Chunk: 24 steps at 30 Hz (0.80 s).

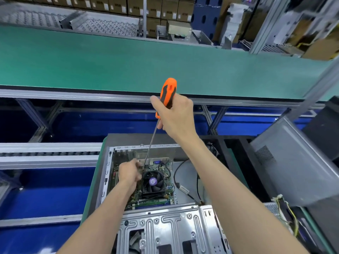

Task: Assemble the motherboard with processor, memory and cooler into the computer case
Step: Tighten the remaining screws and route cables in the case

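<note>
Head cam: right hand (pixel 176 114) is gripping orange screwdriver (pixel 167 92), tip down by cooler (pixel 153 182); left hand (pixel 129 171) is resting on motherboard (pixel 165 169) w/ fingers curled, grip unclear

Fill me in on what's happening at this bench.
A person is fastening a motherboard inside an open computer case. The right hand grips an orange screwdriver, with its long shaft angled down to a spot beside the cooler fan. The left hand rests on the board next to the tip.
</note>
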Motion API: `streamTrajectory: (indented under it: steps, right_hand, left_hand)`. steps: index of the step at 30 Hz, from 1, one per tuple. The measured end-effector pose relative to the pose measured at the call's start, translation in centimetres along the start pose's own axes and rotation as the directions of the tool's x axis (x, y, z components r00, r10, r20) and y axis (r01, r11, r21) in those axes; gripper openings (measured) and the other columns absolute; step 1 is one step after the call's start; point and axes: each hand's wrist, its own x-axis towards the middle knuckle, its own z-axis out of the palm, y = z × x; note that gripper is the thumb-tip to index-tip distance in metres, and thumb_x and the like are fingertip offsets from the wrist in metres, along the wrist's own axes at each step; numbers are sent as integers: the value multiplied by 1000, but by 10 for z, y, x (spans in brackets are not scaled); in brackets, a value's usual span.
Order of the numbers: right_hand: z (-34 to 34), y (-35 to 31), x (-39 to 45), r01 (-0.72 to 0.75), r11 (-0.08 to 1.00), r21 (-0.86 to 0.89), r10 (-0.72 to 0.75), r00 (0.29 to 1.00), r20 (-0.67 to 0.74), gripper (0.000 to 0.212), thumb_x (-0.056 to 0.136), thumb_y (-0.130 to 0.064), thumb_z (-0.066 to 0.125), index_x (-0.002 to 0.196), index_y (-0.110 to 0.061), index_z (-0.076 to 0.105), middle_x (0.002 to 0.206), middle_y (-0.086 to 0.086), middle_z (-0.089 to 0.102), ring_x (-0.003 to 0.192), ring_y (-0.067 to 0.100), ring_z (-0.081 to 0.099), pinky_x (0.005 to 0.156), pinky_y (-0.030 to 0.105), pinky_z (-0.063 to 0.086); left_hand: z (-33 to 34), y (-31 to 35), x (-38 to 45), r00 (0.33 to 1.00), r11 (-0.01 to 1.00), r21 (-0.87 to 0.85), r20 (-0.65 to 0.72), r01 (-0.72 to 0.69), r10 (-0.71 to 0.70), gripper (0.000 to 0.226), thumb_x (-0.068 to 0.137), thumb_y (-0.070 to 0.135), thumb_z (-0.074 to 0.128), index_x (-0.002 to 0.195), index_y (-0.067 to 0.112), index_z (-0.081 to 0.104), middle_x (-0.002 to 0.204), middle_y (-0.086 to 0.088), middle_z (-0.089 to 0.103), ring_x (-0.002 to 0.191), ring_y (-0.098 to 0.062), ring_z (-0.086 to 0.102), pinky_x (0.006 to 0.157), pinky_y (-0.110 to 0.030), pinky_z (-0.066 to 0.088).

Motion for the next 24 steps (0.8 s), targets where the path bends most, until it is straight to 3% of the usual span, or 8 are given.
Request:
streamTrajectory:
  steps: [2,4,7,9,11,15,24]
  right_hand:
    - [-4,-3,2,16,1000,9,-16,999,-32,44,92,-23,63,58,-4,43,50,16,55,42,31,58,47,41,49]
    - [-5,-6,2,30,999,27,-28,998,-52,44,92,-22,63,56,-10,41,50,16,54,39,28,57,44,37,47]
    - [-4,-10,2,36,998,41,-34,998,-58,46,92,-23,64,56,-7,39,50,18,52,42,35,57,45,42,47]
    - [-3,-11,1,42,998,47,-39,998,-53,45,92,-22,64,59,-2,41,52,20,52,45,38,56,48,46,47]
    - [-2,-11,0,47,998,51,-44,998,-52,43,92,-21,64,60,-1,43,52,20,53,45,38,55,48,46,47]
    - [-1,-9,-3,50,997,51,-47,997,-62,44,93,-21,64,61,1,44,50,20,52,44,37,56,48,46,47]
    - [-3,-11,-4,39,998,59,-33,995,-94,45,93,-22,65,56,-15,41,49,15,52,43,32,59,49,43,49]
  left_hand:
    - [-2,5,-2,990,952,-293,127,93,-58,30,105,17,42,81,5,54,48,5,38,33,-7,19,31,-21,18]
    - [-3,4,-7,962,863,-464,258,201,-85,37,106,21,39,82,2,60,49,5,34,38,-8,26,40,-22,27]
    - [-5,5,-12,922,765,-584,386,272,-33,47,104,20,40,86,-7,74,70,-9,64,62,-18,62,70,-34,49]
    - [-8,9,-15,906,718,-630,423,298,-5,40,100,12,37,105,-14,67,102,-22,72,92,-34,73,88,-47,53]
    - [-11,13,-17,895,679,-661,446,320,12,42,89,-5,27,118,-17,55,119,-31,65,109,-45,65,96,-56,49]
    - [-11,14,-19,866,668,-662,497,339,53,72,63,-19,11,127,-18,44,130,-35,56,117,-51,58,98,-61,46]
    - [-11,11,-18,825,699,-626,558,346,90,77,64,-19,9,136,-17,38,139,-33,50,126,-50,52,105,-62,40]
